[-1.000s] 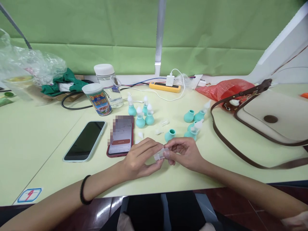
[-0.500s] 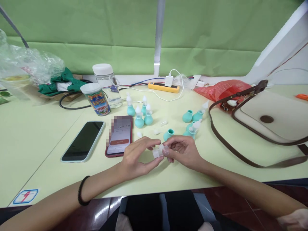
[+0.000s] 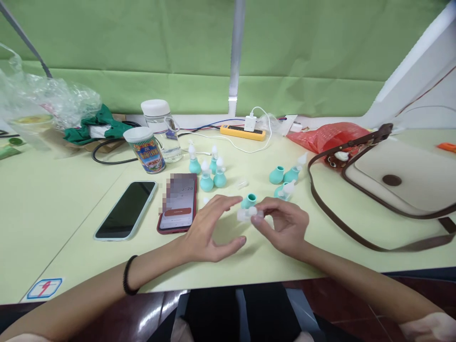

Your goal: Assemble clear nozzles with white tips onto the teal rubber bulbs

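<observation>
My right hand [image 3: 285, 225] pinches a small clear plastic piece [image 3: 246, 214] between thumb and fingers, just in front of an open teal bulb [image 3: 249, 200]. My left hand [image 3: 213, 230] is open to the left of the piece, thumb and fingers spread, touching nothing. Behind it stand several teal bulbs with clear tips [image 3: 206, 182]. To the right are another open teal bulb [image 3: 277, 175], a bulb with a clear tip [image 3: 292, 174] and one with a tilted tip [image 3: 285, 190]. A small clear tip [image 3: 242, 183] lies between the groups.
Left of my hands lie a red-cased phone [image 3: 177, 213] and a light-cased phone [image 3: 126, 210]. Behind them stand a printed cup [image 3: 148, 154] and a clear bottle [image 3: 167, 142]. A yellow power strip [image 3: 245, 133] lies at the back; a white bag [image 3: 402, 171] is on the right.
My left hand has let go of the clear piece and opened wider. My right hand has shifted slightly right with the piece. The view has moved a little.
</observation>
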`<state>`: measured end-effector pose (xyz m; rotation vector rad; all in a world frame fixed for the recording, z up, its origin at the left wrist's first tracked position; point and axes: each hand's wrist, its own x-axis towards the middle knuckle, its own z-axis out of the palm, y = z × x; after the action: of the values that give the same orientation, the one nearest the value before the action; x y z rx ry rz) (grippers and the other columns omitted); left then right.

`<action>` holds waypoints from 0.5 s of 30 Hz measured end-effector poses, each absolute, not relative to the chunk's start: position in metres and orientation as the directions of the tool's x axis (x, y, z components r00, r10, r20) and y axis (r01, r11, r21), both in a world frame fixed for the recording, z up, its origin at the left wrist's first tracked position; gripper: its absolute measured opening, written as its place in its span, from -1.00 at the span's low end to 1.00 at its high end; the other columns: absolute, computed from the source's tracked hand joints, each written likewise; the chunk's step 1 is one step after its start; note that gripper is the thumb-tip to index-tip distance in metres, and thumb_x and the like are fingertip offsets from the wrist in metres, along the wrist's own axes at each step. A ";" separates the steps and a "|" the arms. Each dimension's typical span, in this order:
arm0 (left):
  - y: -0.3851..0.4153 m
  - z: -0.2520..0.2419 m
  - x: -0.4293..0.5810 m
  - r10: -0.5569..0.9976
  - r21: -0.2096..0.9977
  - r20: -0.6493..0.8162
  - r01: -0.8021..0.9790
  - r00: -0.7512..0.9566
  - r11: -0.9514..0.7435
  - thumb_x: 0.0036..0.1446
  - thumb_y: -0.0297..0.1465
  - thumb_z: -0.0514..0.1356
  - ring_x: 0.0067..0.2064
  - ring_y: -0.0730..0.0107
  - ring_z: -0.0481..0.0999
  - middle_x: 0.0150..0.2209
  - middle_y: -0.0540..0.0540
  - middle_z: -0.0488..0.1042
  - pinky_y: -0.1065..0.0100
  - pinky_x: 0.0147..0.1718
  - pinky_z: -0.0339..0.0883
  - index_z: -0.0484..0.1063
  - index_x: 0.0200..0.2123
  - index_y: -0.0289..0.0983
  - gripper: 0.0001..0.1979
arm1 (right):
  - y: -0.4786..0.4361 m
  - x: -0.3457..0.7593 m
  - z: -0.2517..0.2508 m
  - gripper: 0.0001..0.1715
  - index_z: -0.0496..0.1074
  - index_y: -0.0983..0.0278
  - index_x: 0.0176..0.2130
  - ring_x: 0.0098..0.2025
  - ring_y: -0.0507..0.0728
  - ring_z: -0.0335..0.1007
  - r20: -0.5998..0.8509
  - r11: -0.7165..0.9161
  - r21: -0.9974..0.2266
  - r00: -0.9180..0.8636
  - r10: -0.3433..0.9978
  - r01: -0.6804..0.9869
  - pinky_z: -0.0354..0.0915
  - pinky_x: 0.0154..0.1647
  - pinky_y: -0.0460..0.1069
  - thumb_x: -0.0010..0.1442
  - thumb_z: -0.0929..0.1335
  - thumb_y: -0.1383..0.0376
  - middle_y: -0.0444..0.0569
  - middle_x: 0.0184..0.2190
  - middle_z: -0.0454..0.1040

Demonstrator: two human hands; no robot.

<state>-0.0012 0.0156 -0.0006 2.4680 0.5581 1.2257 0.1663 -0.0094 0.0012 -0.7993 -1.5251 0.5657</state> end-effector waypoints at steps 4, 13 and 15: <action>0.028 -0.003 0.007 0.657 0.389 0.501 0.532 0.563 -0.752 0.03 -0.30 0.09 0.03 0.07 0.08 0.08 -0.26 0.11 0.01 -0.06 0.10 0.03 0.07 -0.31 -0.46 | -0.007 0.171 0.001 -0.88 0.33 0.28 -0.36 -0.58 -0.03 0.26 0.689 0.671 -0.724 0.126 0.714 0.160 0.27 -0.62 -0.08 -0.02 0.33 0.40 -0.11 -0.53 0.33; 0.041 -0.008 0.030 0.714 0.292 0.401 0.658 0.574 -0.694 0.06 -0.20 0.03 0.05 -0.07 0.02 0.11 -0.20 0.07 -0.09 -0.16 0.06 0.32 -0.22 -0.23 -0.72 | 0.001 0.166 -0.002 -0.84 0.27 0.25 -0.26 -0.49 -0.02 0.29 0.580 0.581 -0.814 0.092 0.809 0.025 0.30 -0.54 -0.07 0.07 0.28 0.36 -0.12 -0.43 0.25; 0.036 -0.007 0.027 0.681 0.361 0.475 0.582 0.557 -0.728 0.04 -0.27 0.06 0.05 0.04 0.07 0.04 -0.19 0.16 0.01 -0.10 0.07 0.30 -0.30 -0.27 -0.79 | 0.002 0.168 -0.002 -0.84 0.29 0.25 -0.24 -0.49 -0.03 0.27 0.583 0.581 -0.813 0.072 0.809 0.040 0.28 -0.55 -0.08 0.09 0.26 0.33 -0.11 -0.42 0.22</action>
<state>0.0268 0.0365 -0.0070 2.6256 1.0746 0.9068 0.1681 0.0019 -0.0016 -0.7898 -1.3940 0.6789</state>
